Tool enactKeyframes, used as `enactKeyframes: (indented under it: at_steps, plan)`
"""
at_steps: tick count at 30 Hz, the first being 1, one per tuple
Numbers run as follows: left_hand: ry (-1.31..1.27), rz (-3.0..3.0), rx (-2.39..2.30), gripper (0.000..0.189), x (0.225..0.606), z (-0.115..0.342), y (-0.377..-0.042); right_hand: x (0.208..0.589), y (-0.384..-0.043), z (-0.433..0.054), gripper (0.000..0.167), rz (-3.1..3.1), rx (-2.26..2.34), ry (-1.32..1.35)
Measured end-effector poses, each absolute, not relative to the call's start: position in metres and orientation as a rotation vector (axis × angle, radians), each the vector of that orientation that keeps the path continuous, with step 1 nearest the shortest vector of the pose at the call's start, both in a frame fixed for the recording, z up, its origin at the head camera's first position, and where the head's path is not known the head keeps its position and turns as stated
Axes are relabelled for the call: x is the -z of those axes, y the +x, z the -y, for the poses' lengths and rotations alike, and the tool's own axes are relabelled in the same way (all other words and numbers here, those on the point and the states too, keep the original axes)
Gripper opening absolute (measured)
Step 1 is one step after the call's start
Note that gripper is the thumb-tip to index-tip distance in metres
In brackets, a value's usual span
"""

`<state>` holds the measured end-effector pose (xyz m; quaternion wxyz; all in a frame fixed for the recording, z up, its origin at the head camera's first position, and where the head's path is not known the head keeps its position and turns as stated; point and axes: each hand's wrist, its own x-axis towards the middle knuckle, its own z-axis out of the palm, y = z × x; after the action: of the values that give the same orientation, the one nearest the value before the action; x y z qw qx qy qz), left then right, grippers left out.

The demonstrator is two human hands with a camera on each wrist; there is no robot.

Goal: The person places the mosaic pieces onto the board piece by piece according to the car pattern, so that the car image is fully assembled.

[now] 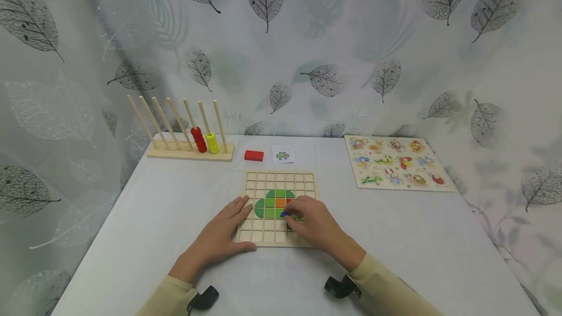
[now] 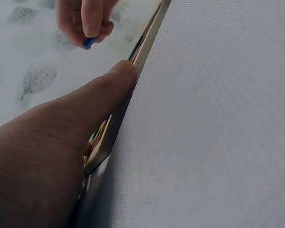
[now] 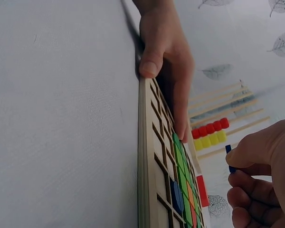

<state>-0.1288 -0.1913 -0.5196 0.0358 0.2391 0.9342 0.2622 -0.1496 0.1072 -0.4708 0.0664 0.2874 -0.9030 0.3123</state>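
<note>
A square wooden grid board (image 1: 269, 238) lies on the table with green tiles (image 1: 270, 203), an orange tile (image 1: 280, 203) and a red tile in its cells. In the right wrist view a dark blue tile (image 3: 176, 197) sits in a cell as well. The right hand (image 1: 317, 222) pinches a small blue tile (image 3: 230, 159) between thumb and index finger, just above the board. The left hand (image 1: 219, 235) rests at the board's left side, its fingers on the left edge and its thumb (image 2: 102, 92) along the near edge.
Behind the board are a red block (image 1: 253, 155) and a small picture card (image 1: 283, 155). A wooden peg stand (image 1: 189, 154) with red and yellow beads is at the back left. At the back right lies a picture puzzle board (image 1: 404, 187). A leaf-patterned curtain (image 1: 246, 62) hangs behind.
</note>
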Motion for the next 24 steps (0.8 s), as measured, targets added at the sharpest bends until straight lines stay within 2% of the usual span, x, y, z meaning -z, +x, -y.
enactKeyframes:
  at_steps: [24]
  plan:
    - [0.753,-2.879,-0.818,0.108,0.52,0.192,-0.129,0.484,-0.151,-0.067,0.008,2.8,-0.805,0.899]
